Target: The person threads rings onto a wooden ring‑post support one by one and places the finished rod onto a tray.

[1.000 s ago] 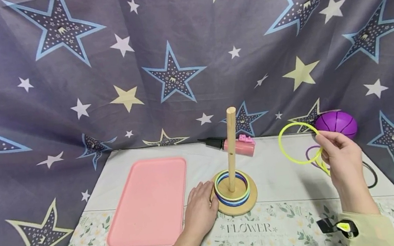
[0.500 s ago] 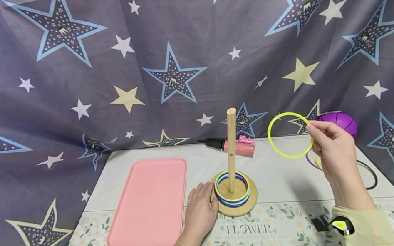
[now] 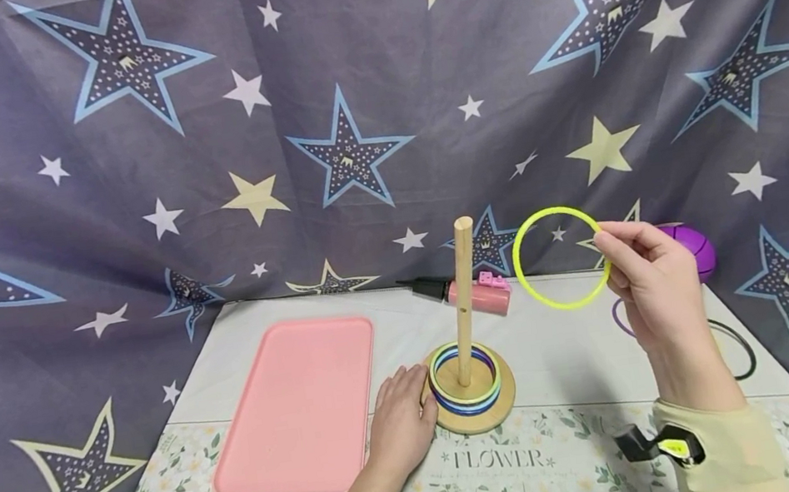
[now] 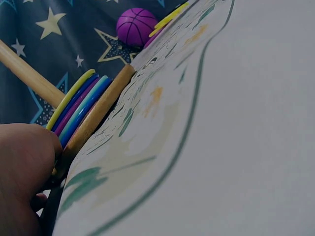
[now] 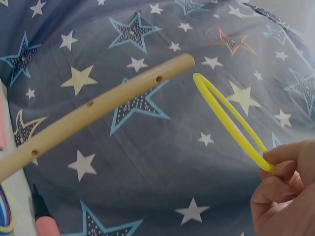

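Note:
My right hand [image 3: 644, 270] pinches a thin yellow-green ring [image 3: 560, 258] by its right edge and holds it in the air, just right of the top of the wooden peg [image 3: 464, 295]. In the right wrist view the yellow-green ring [image 5: 229, 120] hangs close beside the peg tip [image 5: 182, 62]. The peg stands on a round wooden base [image 3: 498, 404] that carries several coloured rings [image 3: 466, 391]. My left hand [image 3: 398, 424] rests flat on the table with its fingers touching the base's left rim; the rings on the base [image 4: 81, 105] show in the left wrist view.
A pink tray [image 3: 299, 402] lies left of the base. Behind the peg lie a pink cylinder [image 3: 480, 295] and a black nozzle [image 3: 425, 286]. A purple ball [image 3: 690, 246], a purple ring [image 3: 620, 319] and a dark ring [image 3: 738, 349] sit at the right. A starry cloth backs the table.
My right hand has lifted the yellow-green ring up and to the left, from over the loose rings towards the peg's top. The left hand has stayed at the base.

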A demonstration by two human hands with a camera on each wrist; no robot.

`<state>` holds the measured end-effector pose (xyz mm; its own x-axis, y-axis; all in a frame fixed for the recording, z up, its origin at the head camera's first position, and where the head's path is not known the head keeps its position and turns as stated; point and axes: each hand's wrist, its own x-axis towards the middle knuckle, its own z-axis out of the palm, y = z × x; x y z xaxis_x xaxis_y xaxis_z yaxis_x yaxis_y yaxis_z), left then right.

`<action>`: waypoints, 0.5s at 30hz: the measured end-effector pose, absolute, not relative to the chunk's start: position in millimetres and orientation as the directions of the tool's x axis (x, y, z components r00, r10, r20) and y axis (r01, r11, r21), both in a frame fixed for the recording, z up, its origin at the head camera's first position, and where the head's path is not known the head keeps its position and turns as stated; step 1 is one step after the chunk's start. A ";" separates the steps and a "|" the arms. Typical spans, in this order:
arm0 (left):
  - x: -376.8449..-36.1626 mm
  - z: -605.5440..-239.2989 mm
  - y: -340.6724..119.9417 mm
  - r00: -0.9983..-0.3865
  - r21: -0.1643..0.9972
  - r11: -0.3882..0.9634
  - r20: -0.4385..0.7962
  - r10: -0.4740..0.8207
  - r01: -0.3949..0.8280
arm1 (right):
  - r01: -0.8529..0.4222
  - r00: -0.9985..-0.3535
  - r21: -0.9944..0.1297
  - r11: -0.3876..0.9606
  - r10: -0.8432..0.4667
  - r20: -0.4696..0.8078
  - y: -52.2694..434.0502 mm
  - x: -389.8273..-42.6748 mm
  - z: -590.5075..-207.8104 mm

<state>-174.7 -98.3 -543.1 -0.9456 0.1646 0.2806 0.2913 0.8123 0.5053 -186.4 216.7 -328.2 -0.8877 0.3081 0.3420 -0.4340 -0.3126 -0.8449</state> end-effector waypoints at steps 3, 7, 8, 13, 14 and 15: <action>-174.5 -543.6 -98.3 -0.945 0.507 0.811 0.282 0.164 0.292 | -0.446 -0.886 -0.839 -0.310 0.287 0.365 211.0 -186.3 -323.0; -174.2 -543.8 -98.2 -0.944 0.505 0.811 0.288 0.163 0.295 | -0.457 -0.885 -0.829 -0.323 0.259 0.388 202.9 -187.1 -316.5; -174.1 -543.9 -98.2 -0.943 0.504 0.811 0.290 0.163 0.296 | -0.459 -0.885 -0.827 -0.324 0.251 0.393 200.8 -187.4 -315.0; -174.6 -544.0 -98.2 -0.943 0.502 0.813 0.290 0.165 0.296 | -0.460 -0.887 -0.826 -0.324 0.211 0.411 190.7 -190.3 -308.7; -174.7 -544.0 -98.2 -0.943 0.504 0.812 0.289 0.165 0.296 | -0.459 -0.888 -0.826 -0.327 0.203 0.412 188.9 -191.0 -307.6; -174.8 -543.7 -98.1 -0.945 0.505 0.812 0.284 0.164 0.293 | -0.456 -0.889 -0.826 -0.331 0.197 0.413 187.0 -191.7 -306.7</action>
<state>-174.8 -98.1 -543.7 -0.9446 0.1636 0.2844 0.2927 0.8118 0.5053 -191.7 187.0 -306.7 -0.8894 0.1965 0.4127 -0.4564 -0.3308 -0.8260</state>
